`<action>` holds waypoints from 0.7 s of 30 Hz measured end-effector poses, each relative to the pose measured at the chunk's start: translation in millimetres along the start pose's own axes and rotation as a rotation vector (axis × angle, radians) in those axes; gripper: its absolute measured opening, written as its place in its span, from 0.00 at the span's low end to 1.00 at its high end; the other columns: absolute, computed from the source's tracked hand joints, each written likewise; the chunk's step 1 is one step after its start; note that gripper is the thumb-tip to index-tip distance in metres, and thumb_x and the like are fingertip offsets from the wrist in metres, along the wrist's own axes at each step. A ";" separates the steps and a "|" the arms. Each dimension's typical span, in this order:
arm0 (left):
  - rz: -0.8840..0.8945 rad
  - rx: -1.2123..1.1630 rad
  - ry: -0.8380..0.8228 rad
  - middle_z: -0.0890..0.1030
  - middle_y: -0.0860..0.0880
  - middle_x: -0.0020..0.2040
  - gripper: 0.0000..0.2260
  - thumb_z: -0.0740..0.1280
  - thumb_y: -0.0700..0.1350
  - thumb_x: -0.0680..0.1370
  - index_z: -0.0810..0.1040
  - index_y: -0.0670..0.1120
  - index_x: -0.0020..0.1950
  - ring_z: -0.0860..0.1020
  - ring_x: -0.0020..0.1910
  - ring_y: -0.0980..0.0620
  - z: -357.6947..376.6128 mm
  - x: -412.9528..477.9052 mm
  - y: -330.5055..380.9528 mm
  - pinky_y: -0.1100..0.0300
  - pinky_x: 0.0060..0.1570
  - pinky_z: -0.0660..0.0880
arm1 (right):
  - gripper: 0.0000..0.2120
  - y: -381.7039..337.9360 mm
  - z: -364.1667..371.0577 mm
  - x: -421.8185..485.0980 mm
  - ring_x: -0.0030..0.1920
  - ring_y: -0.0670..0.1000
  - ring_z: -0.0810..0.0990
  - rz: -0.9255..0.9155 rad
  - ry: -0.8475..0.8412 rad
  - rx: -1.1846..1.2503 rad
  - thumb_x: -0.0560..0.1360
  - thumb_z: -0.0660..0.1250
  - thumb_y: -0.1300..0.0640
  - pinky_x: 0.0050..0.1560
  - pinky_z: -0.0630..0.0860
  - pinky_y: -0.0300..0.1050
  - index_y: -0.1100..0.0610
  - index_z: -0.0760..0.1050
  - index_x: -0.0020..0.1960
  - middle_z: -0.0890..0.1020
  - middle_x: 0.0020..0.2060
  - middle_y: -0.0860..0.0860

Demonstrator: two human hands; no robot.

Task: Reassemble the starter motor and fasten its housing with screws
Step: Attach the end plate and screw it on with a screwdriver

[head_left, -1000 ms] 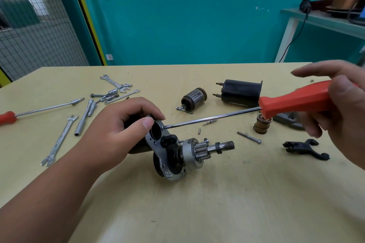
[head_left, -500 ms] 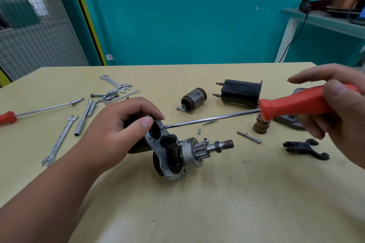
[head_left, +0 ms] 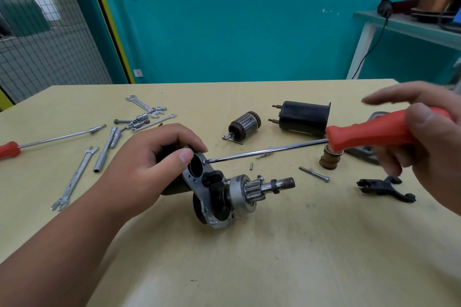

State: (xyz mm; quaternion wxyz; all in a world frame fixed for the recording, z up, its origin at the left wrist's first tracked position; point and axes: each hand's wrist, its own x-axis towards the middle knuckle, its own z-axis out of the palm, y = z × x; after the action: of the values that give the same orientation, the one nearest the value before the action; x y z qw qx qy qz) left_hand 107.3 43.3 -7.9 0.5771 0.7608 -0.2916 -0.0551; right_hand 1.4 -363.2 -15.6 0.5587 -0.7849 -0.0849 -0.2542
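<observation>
At the far left of the counter (head_left: 274, 257) lie a second screwdriver (head_left: 10, 148) and a scatter of wrenches (head_left: 74, 178), well apart from the work. The left hand (head_left: 154, 164) comes next. Its fingers are curled over the dark body of the starter motor (head_left: 224, 189) and its thumb is pressed against the edge of the metal end plate, pinning the unit on its side. The motor lies near the middle of the counter with its long axis running left to right, pinion and shaft pointing to the right.

A small screw (head_left: 204, 161) sits in the upper part of the plate, just beside the thumb. The tip of the screwdriver (head_left: 267, 151) meets it, and the long shaft slopes up and to the right, almost parallel to the motor's axis. Behind the shaft rest the armature (head_left: 245, 126) and a black cylindrical case (head_left: 304, 117). A loose bolt (head_left: 314, 174) and a fork lever (head_left: 386, 188) lie in front of it.

At the right edge, the right hand (head_left: 429, 137) grasps the red handle with its thumb on top and its forefinger stretched out. The left hand is much nearer the screw. Driving it likely depends on holding the shaft square to the plate.
</observation>
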 end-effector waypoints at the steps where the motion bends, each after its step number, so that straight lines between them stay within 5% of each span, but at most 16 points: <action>1: 0.001 0.003 0.000 0.81 0.48 0.42 0.14 0.65 0.54 0.71 0.86 0.52 0.49 0.83 0.37 0.50 0.2 0.0 0.2 0.58 0.33 0.79 | 0.29 0.8 -0.6 -0.8 0.25 0.59 0.77 0.009 0.004 -0.015 0.82 0.66 0.40 0.30 0.77 0.47 0.57 0.72 0.75 0.78 0.30 0.53; 5: -0.002 -0.007 0.001 0.81 0.49 0.41 0.14 0.65 0.55 0.71 0.86 0.52 0.48 0.83 0.37 0.51 1.2 -0.4 2.1 0.60 0.33 0.79 | 0.40 -5.2 2.5 -0.4 0.35 0.64 0.85 0.019 -0.005 -0.008 0.76 0.74 0.39 0.32 0.82 0.52 0.53 0.64 0.81 0.83 0.42 0.58; 10: -0.011 -0.020 0.002 0.80 0.45 0.42 0.14 0.66 0.55 0.70 0.86 0.51 0.48 0.83 0.37 0.50 1.9 -1.1 3.6 0.60 0.33 0.79 | 0.31 -12.8 9.2 -3.4 0.27 0.60 0.79 0.026 0.017 0.001 0.79 0.69 0.36 0.31 0.77 0.43 0.56 0.74 0.73 0.79 0.31 0.53; 15: -0.021 -0.016 0.002 0.80 0.41 0.42 0.14 0.66 0.55 0.70 0.86 0.51 0.48 0.82 0.38 0.47 1.8 -0.2 3.6 0.58 0.34 0.80 | 0.40 -24.7 14.5 -2.6 0.36 0.66 0.83 0.010 -0.038 0.032 0.73 0.75 0.36 0.33 0.81 0.49 0.53 0.68 0.78 0.81 0.45 0.58; 21: -0.014 -0.024 -0.001 0.79 0.43 0.41 0.14 0.66 0.55 0.70 0.86 0.51 0.48 0.81 0.36 0.50 1.7 -0.3 4.0 0.60 0.33 0.78 | 0.30 -15.7 10.0 -6.0 0.25 0.59 0.77 0.057 -0.001 0.014 0.79 0.68 0.36 0.32 0.78 0.45 0.57 0.76 0.70 0.78 0.28 0.53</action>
State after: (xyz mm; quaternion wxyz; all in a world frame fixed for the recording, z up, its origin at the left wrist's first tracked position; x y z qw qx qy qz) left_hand 104.8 41.3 -4.9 0.5857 0.7559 -0.2856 -0.0628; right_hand -7.3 -347.5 -7.9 0.5711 -0.7833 -0.0646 -0.2370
